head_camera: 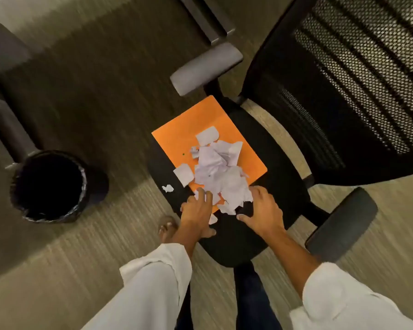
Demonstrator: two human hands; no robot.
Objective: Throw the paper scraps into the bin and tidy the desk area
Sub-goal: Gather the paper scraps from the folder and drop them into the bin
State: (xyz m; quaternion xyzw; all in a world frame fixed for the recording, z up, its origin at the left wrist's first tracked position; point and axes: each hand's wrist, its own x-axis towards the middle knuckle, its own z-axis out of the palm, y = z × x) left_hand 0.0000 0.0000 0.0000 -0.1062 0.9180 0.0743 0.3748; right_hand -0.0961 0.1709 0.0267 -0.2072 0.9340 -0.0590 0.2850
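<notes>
1. Far left, a black bin (50, 186) with a dark liner stands on the carpet (93, 103), mouth open upward, well apart from the chair.
2. One small white scrap (168, 188) lies alone at the left edge of the chair seat (239, 244), just off the orange sheet.
3. A bare foot (166, 228) shows on the carpet beside the seat's front-left edge.
4. Person's left hand (197, 211), white sleeve (150, 282), reaches palm down to the near-left corner of the pile, fingers spread and loosely bent, tips touching the scraps; not closed on anything.
5. An orange folder or sheet (191, 125) lies flat on the black seat, its far-left corner poking past the seat edge toward the left armrest (205, 67).
6. The paper scraps (218, 172), torn white pieces, some crumpled, are heaped on the near half of the orange sheet, a few spilling over its near edge onto the seat.
7. Right hand (264, 210) rests palm down at the near-right edge of the pile, fingertips against the paper, thumb out to the side; open, no grip visible.
8. The mesh chair back (355, 79) rises at the right; the second armrest (343, 222) sits near right.
</notes>
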